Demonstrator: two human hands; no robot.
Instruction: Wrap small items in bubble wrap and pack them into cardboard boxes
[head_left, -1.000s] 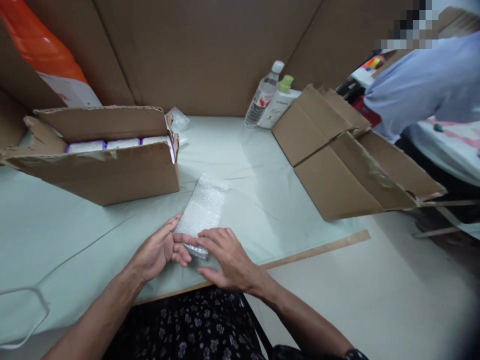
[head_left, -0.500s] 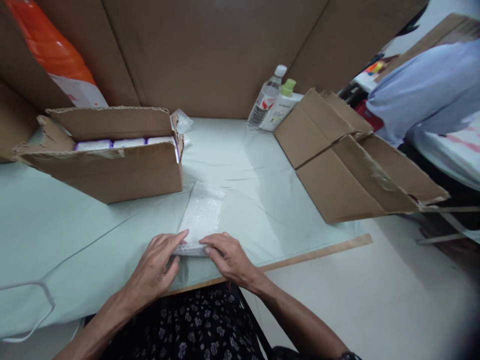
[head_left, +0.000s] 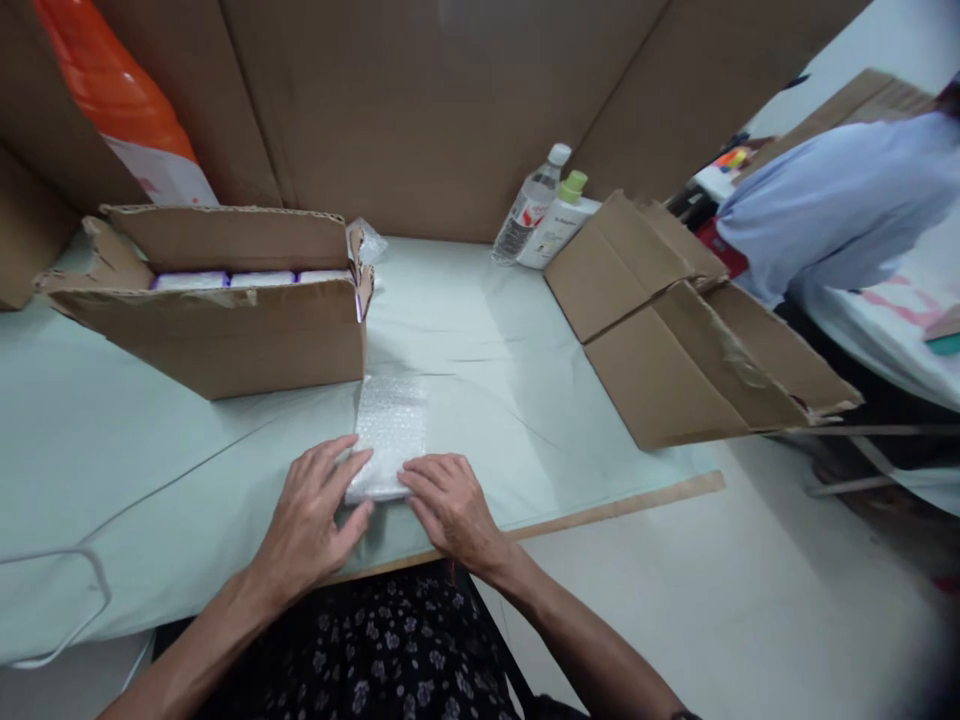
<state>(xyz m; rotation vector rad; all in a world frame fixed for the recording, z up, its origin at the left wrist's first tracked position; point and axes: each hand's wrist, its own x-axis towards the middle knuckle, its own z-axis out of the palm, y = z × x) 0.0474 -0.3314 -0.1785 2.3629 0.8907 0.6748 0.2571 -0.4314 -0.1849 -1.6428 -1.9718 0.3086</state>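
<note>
A strip of bubble wrap [head_left: 390, 425] lies on the pale green table cover [head_left: 480, 330] near the front edge, its near end rolled up over something I cannot make out. My left hand [head_left: 311, 520] rests on the left of that rolled end, fingers stretched forward and pressing on it. My right hand [head_left: 446, 505] presses the right side of the roll, fingers flat and pointing left. Just beyond the wrap stands an open cardboard box [head_left: 225, 320] holding white and purple packs [head_left: 255, 279].
A second open cardboard box [head_left: 690, 330] lies tipped at the right. A water bottle [head_left: 529, 205] and a white bottle with a green cap [head_left: 559, 222] stand at the back against a cardboard wall. An orange and white bag [head_left: 127, 110] leans at back left. A person in a light blue sleeve [head_left: 832, 200] is at far right.
Both hands have pushed the rolled end of the bubble wrap forward, so the flat part is shorter. The fingers went from pinching the end to lying over the roll.
</note>
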